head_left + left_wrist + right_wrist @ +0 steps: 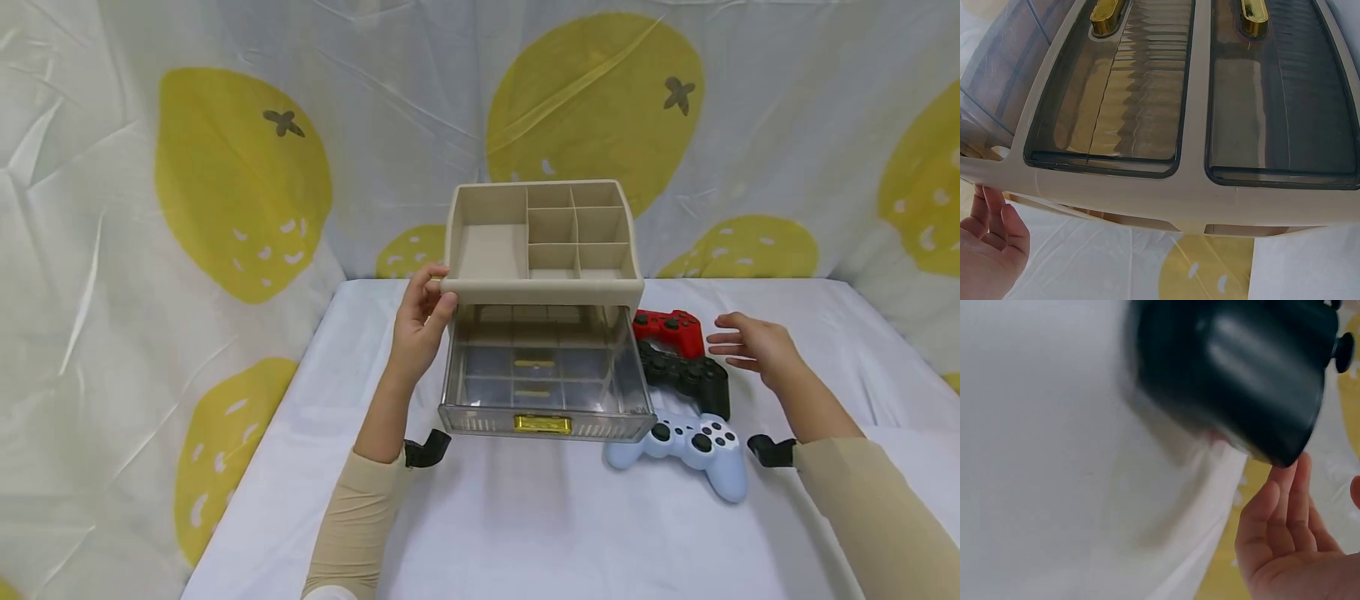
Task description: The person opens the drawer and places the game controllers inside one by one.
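Note:
A beige drawer organizer (543, 292) stands on the table, its divided top tray facing me. Its smoky clear top drawer (480, 423) is pulled out, with a gold handle (543, 424) on the front. In the left wrist view the two drawers below look closed. My left hand (423, 321) holds the organizer's left front corner, thumb at the front and fingers along the side. My right hand (761, 346) hovers with fingers spread beside a red game controller (678, 333) and a black game controller (693, 377), holding nothing. A light blue game controller (701, 442) lies nearest me.
White cloth covers the table (480, 533). A curtain with yellow lemon prints (592, 92) hangs behind and to the sides. The three controllers lie in a row right against the organizer's right side, the blue one partly behind the pulled-out drawer's corner.

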`<action>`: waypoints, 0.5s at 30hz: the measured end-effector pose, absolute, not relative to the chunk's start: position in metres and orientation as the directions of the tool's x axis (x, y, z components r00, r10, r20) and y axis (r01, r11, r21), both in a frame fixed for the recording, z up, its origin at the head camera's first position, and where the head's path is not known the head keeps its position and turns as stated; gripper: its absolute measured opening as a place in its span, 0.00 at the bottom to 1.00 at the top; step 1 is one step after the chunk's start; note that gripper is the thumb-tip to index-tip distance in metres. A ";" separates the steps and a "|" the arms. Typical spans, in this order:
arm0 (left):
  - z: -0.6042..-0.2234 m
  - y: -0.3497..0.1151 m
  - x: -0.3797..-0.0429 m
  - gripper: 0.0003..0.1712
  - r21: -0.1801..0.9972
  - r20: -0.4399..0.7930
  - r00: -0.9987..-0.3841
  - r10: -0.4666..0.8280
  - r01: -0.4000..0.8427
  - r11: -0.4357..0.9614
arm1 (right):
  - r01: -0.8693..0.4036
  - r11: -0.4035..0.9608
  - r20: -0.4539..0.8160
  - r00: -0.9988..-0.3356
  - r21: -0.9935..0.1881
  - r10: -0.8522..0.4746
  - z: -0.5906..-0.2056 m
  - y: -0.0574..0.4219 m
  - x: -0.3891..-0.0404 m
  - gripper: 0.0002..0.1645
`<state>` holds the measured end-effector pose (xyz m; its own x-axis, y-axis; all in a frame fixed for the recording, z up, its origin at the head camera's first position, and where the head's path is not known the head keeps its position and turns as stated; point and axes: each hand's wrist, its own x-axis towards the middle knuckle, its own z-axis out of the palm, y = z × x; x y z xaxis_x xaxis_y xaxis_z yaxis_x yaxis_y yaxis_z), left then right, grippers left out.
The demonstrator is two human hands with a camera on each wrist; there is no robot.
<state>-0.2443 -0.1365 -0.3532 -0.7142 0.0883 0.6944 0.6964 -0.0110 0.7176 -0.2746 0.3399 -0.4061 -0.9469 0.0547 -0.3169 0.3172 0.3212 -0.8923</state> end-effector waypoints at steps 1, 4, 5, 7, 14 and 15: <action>-0.353 -0.136 -0.244 0.27 0.717 0.696 -0.713 0.091 0.697 -0.014 | 0.321 0.327 -0.325 -0.945 -0.889 0.044 -0.407 0.340 -0.276 0.45; -0.353 -0.136 -0.244 0.22 0.719 0.693 -0.715 0.093 0.694 -0.015 | 0.346 0.323 -0.357 -0.934 -0.881 0.025 -0.413 0.344 -0.279 0.45; -0.353 -0.136 -0.244 0.22 0.721 0.691 -0.717 0.092 0.693 -0.013 | 0.351 0.324 -0.364 -0.931 -0.878 0.022 -0.415 0.345 -0.280 0.44; -0.352 -0.136 -0.243 0.21 0.721 0.691 -0.717 0.094 0.693 -0.012 | 0.368 0.326 -0.382 -0.924 -0.871 0.021 -0.419 0.347 -0.282 0.44; -0.336 -0.132 -0.228 0.22 0.718 0.693 -0.714 0.103 0.696 -0.011 | 0.413 0.330 -0.432 -0.902 -0.849 0.017 -0.428 0.347 -0.286 0.44; -0.333 -0.131 -0.226 0.23 0.719 0.692 -0.715 0.100 0.695 -0.010 | 0.413 0.333 -0.431 -0.902 -0.848 0.021 -0.429 0.346 -0.287 0.44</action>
